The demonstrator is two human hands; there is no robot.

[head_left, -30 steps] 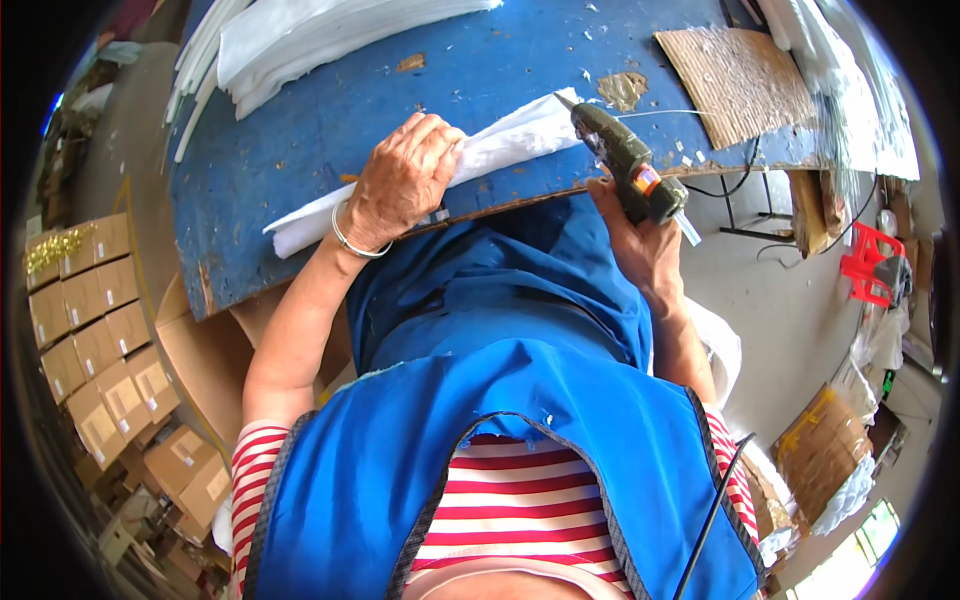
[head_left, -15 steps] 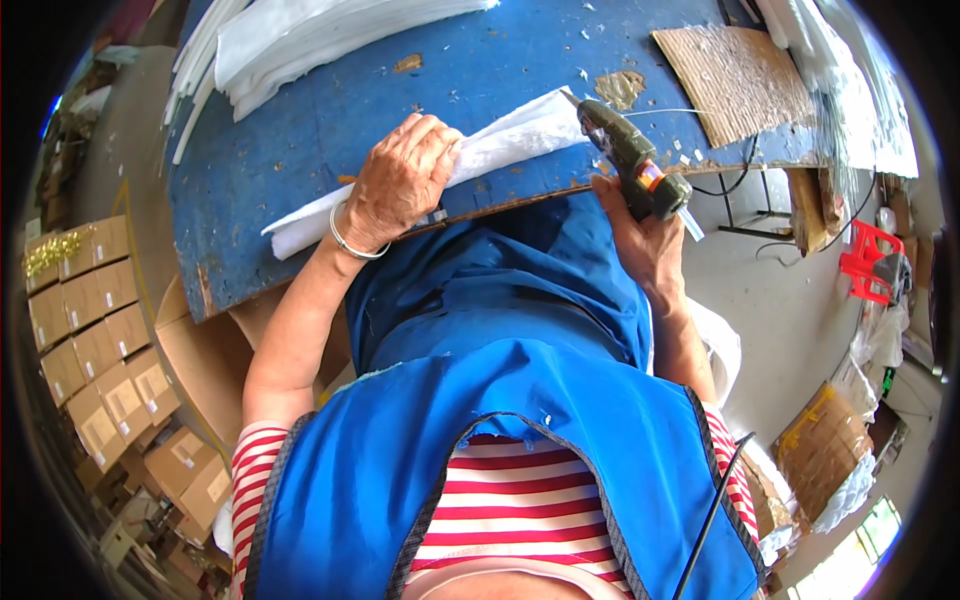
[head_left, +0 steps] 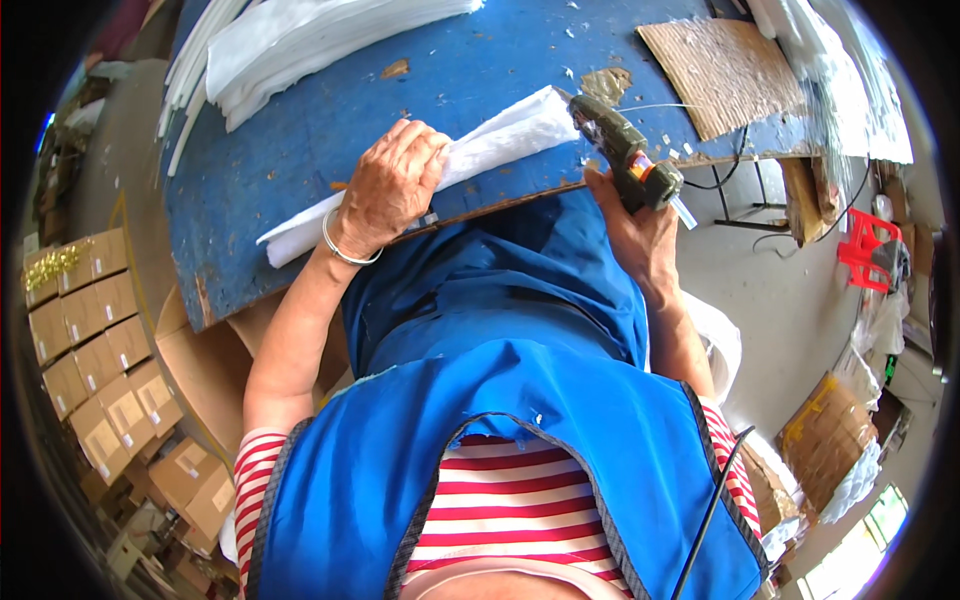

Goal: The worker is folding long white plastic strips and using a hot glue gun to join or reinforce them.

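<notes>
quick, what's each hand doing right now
Left hand: pressed palm-down on the folded white foam sheet, fingers curled over it.
Right hand: closed around the dark green glue gun.

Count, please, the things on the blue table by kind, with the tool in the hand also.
White foam strip under the left hand: 1
White sheet stacks: 1
Cardboard pieces: 1
Glue guns, in the right hand: 1
Total: 4

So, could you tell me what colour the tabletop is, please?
Blue, worn and scuffed tabletop; head view.

Packing workshop: scuffed blue worktable [head_left: 300, 200], stacked cardboard boxes [head_left: 95, 370], white foam sheets [head_left: 300, 40], bare concrete floor [head_left: 780, 300].
</notes>
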